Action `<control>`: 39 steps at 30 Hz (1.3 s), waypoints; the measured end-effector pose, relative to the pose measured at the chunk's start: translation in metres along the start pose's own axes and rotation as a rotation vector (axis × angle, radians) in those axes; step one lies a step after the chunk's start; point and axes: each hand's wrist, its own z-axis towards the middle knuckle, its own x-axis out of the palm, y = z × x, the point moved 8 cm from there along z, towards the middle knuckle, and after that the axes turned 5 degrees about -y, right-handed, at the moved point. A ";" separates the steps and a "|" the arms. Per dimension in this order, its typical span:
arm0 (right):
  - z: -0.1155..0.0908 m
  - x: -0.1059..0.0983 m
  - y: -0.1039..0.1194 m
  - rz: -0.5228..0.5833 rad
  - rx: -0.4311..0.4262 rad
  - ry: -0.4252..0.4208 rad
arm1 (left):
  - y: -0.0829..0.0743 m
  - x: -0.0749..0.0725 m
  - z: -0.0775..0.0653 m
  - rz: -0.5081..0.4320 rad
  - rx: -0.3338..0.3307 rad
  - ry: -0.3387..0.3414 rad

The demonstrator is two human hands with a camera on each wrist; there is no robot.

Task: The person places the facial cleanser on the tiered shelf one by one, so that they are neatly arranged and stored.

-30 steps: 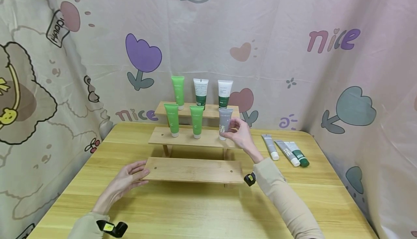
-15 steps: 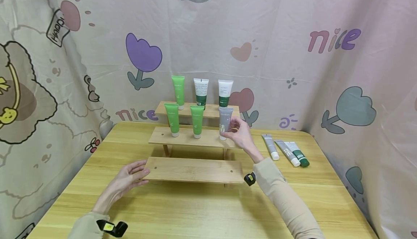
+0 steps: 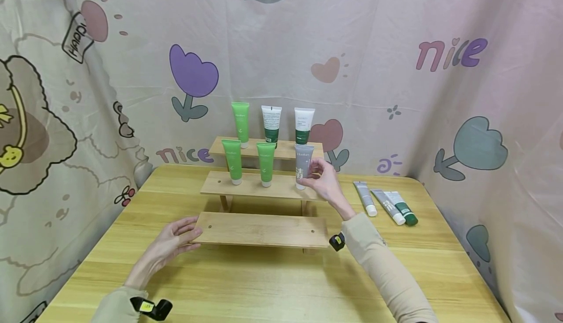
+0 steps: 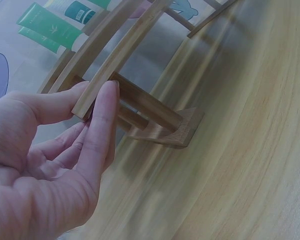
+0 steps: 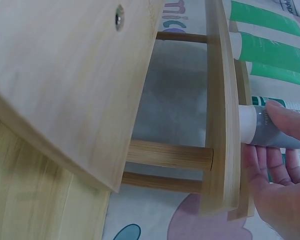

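Note:
A three-tier wooden shelf (image 3: 264,230) stands on the table. My left hand (image 3: 169,245) pinches the left end of its lowest board, thumb above and fingers beneath, as the left wrist view (image 4: 55,150) shows. On the right of the middle board, my right hand (image 3: 325,179) holds a grey tube (image 3: 303,159) upright by its lower part, cap down; in the right wrist view its white cap (image 5: 247,124) meets the board. Two green tubes (image 3: 233,161) stand left of it on that board. The top board carries a green tube (image 3: 241,122) and two white-and-green tubes (image 3: 271,122).
On the table to the right lie two grey tubes (image 3: 365,198) and a white-and-green tube (image 3: 402,208), close to the right forearm. A printed curtain (image 3: 365,44) hangs behind and at both sides of the wooden table (image 3: 246,289).
The grey tube in my right hand has turned very slightly, its printed label shifting to the left. Both hands and the shelf stay where they were.

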 end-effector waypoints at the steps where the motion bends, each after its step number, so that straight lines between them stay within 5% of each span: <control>1: 0.003 0.000 -0.005 0.002 -0.004 -0.002 | 0.000 0.000 0.000 0.000 0.000 0.001; 7: 0.018 0.004 -0.039 0.014 -0.016 -0.022 | 0.000 0.000 0.000 -0.003 -0.002 0.001; 25: 0.013 -0.002 -0.040 0.127 -0.053 0.002 | 0.002 -0.001 0.001 -0.003 0.006 0.001; 32: 0.009 -0.025 -0.046 0.156 -0.148 -0.066 | 0.001 -0.001 0.001 0.001 0.009 0.002; 39: 0.003 -0.059 -0.064 0.176 -0.140 -0.190 | 0.001 0.000 0.001 -0.007 0.003 0.003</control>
